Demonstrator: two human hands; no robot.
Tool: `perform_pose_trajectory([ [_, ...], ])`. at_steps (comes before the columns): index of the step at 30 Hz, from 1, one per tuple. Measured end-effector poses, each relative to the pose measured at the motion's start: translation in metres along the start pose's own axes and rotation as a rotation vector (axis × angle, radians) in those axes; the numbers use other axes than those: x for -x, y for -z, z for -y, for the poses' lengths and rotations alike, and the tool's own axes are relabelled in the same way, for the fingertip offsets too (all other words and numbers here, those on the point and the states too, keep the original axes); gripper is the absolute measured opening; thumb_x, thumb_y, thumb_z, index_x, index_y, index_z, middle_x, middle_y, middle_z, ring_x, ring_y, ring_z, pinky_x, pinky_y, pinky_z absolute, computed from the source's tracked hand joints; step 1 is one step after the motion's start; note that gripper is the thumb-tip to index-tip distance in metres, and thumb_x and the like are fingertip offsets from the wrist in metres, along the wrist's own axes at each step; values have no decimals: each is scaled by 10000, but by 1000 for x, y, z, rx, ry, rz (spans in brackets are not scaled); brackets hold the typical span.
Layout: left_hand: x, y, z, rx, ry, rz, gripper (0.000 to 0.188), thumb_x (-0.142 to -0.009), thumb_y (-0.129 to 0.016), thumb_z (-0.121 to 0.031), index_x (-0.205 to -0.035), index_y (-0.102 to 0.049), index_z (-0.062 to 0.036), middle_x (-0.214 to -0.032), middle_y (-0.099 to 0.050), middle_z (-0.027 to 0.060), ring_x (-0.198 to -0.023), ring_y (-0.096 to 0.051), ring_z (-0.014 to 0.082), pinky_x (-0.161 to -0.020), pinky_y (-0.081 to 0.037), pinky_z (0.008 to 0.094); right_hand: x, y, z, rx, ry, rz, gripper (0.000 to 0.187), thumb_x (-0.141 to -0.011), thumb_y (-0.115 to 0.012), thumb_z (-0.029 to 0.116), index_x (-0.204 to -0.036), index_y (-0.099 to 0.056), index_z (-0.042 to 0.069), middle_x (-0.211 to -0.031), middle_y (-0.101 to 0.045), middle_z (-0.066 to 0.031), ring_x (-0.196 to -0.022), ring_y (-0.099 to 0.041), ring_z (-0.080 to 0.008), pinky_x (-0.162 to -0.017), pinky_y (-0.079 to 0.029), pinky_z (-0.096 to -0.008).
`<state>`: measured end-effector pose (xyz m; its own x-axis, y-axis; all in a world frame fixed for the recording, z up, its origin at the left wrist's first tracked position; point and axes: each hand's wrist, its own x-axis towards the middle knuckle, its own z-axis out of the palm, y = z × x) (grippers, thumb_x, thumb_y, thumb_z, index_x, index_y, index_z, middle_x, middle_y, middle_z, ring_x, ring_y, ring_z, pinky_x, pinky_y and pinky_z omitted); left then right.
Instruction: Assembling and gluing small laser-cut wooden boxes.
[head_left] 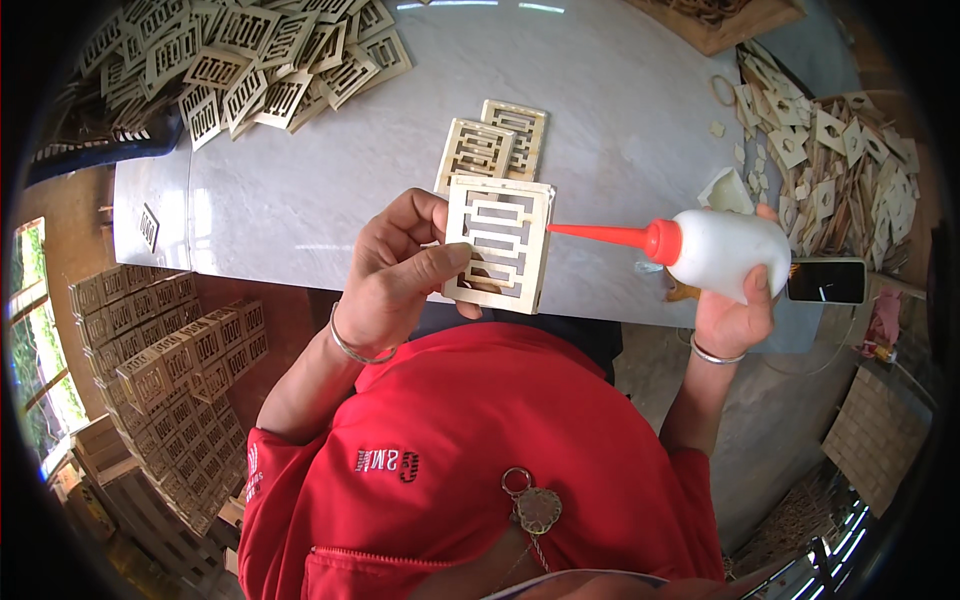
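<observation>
Over the grey marbled table point(330, 205), I have the right hand point(738, 318) curled around a white cylindrical plastic bottle point(728, 252), its long axis nearly level, pointing left. The left hand point(395, 265) pinches a pale, slotted wooden panel point(538, 250), taller than wide; the tapered red nozzle point(605, 236) ends at its right edge.

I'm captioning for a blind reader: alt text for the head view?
The left hand holds a slotted wooden panel; the right hand aims a white bottle's red nozzle at the panel's edge. Similar panels lie piled on the grey table.
</observation>
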<state>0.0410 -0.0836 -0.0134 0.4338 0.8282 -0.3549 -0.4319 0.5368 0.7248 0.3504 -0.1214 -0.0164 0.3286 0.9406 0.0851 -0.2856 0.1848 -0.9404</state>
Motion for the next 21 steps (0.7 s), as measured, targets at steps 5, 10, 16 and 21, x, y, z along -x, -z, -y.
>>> perform_pose_trajectory([
  [5,-1,1,-1,-6,-6,-9,120,-853,-523,36,-959,-467,25,-893,-595,128,-729,-651,210,-559,-578,312,5,3,1,9,-12,55,696,-770,-661,287,-1306,-362,-43,-1152,-517,-189,-1094,-528,-305,-1027,-365,-513],
  [10,-2,4,1,8,-8,-14,122,-855,-521,33,-965,-470,26,-893,-590,119,-737,-649,209,-560,-585,316,8,0,2,19,10,73,710,-753,-675,307,-1295,-357,-21,-1070,-567,-192,-1001,-577,-335,-921,-449,-523],
  [16,-1,4,-3,-7,8,-52,119,-856,-518,29,-966,-472,24,-886,-599,123,-734,-649,203,-556,-580,316,12,-2,3,-2,-37,145,726,-741,-682,326,-1299,-355,-4,-1087,-563,-178,-1004,-572,-349,-910,-456,-500],
  [21,-10,22,1,-160,-68,-204,102,-859,-561,-12,-944,-511,13,-814,-626,93,-683,-621,141,-566,-537,274,12,3,-7,-118,-68,148,733,-750,-648,346,-1313,-343,-11,-1106,-553,-181,-1039,-551,-352,-932,-440,-495],
])
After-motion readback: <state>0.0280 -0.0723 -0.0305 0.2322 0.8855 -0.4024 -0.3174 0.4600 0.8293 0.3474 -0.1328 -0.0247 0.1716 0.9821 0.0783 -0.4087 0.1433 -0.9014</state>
